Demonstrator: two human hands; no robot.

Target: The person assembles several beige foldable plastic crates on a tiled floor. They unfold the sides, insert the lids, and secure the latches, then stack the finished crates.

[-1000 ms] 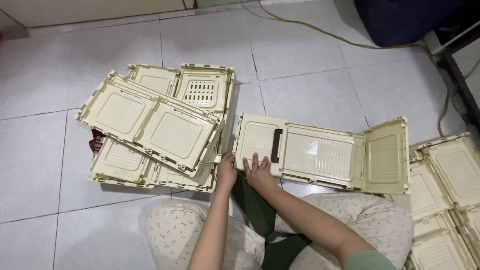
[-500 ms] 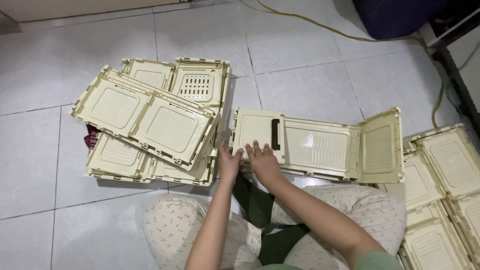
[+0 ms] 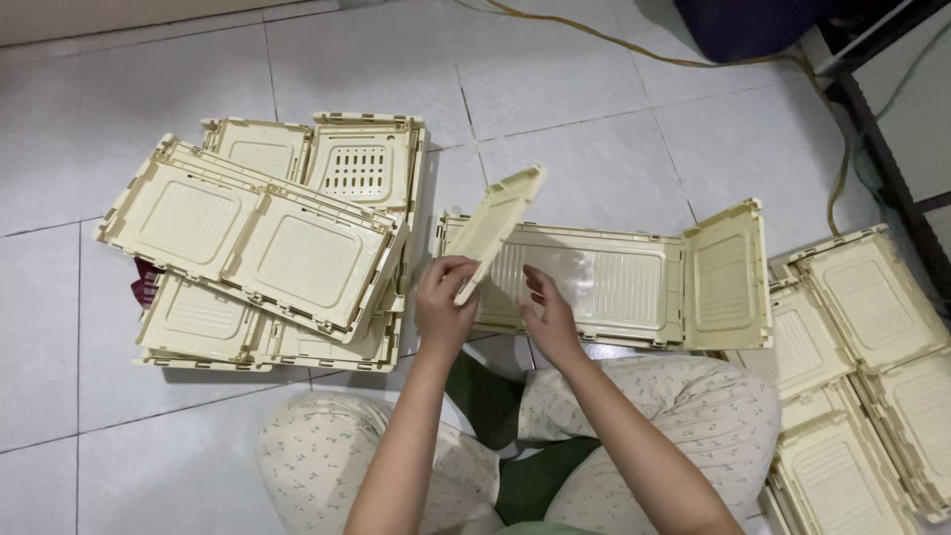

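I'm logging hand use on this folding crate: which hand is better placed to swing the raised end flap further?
Probably the left hand: its fingers grip the near edge of the tilted flap. The right hand is open beside it, over the crate base, not clearly holding anything.

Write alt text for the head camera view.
A seated person's left hand grips the tilted-up end panel of an unfolded cream plastic crate on a tiled floor; the right hand rests beside it. Stacks of flattened crates lie on both sides.
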